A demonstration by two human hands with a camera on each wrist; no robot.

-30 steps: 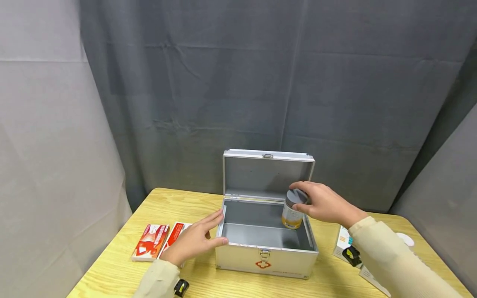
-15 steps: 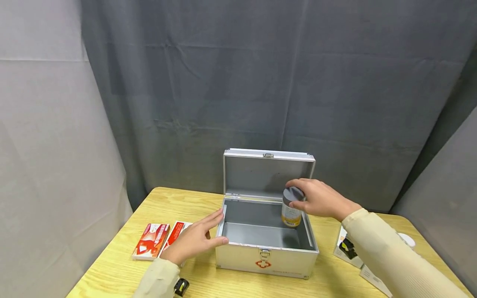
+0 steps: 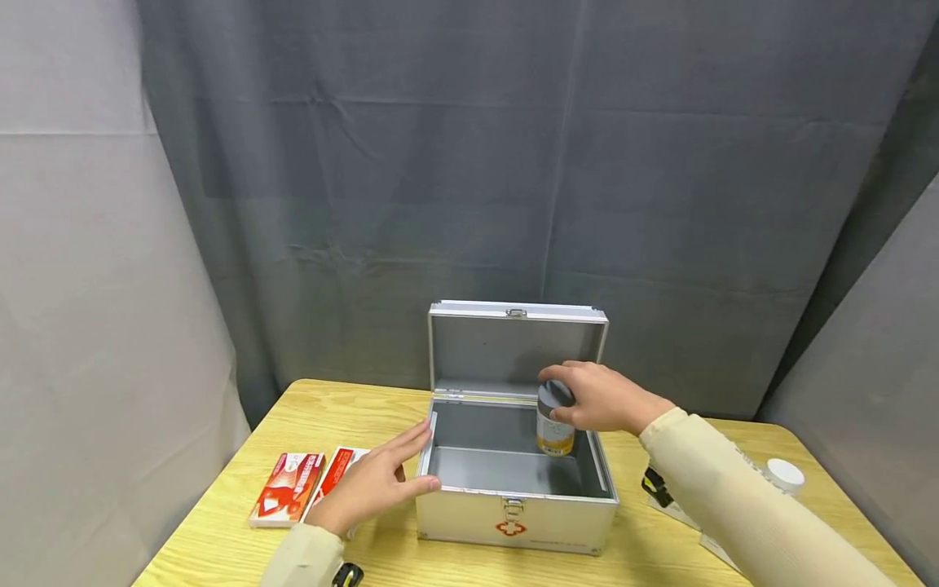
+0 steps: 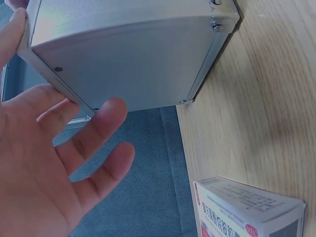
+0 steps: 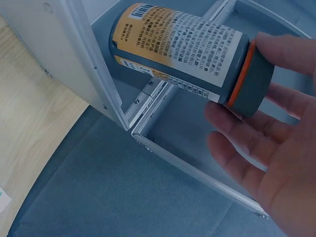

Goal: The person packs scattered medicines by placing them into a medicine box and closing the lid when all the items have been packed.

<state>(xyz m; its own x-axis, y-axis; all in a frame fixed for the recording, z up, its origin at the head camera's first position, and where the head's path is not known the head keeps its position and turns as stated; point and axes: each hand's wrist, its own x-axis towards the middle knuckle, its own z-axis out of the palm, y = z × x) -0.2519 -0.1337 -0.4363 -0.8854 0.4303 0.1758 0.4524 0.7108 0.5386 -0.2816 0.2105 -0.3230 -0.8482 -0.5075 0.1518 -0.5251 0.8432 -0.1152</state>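
Observation:
An aluminium first-aid case (image 3: 465,515) stands on the table with its lid raised. My right hand (image 3: 605,398) pinches a pill bottle (image 3: 555,432) by its dark grey cap, thumb on one side and fingers on the other. The bottle has a white and orange label (image 5: 177,47) and hangs upright inside the right rear part of the case opening. My left hand (image 3: 376,479) lies along the case's left rim with its fingers extended. In the left wrist view, fingertips of that hand (image 4: 39,163) rest at the rim beside the bare metal side (image 4: 133,64).
Left of the case lie a red and white medicine box (image 3: 288,491) and a second red and white box (image 3: 333,481), partly behind my left hand. At the right, a white-capped bottle (image 3: 785,474) and white cartons (image 3: 673,510) are partly covered by my right sleeve. A grey curtain (image 3: 477,179) hangs behind.
My right hand has carried the bottle slightly left over the case, and the right forearm has swung left, uncovering more of the white-capped bottle. The left hand stays at the rim. The head view shifted slightly.

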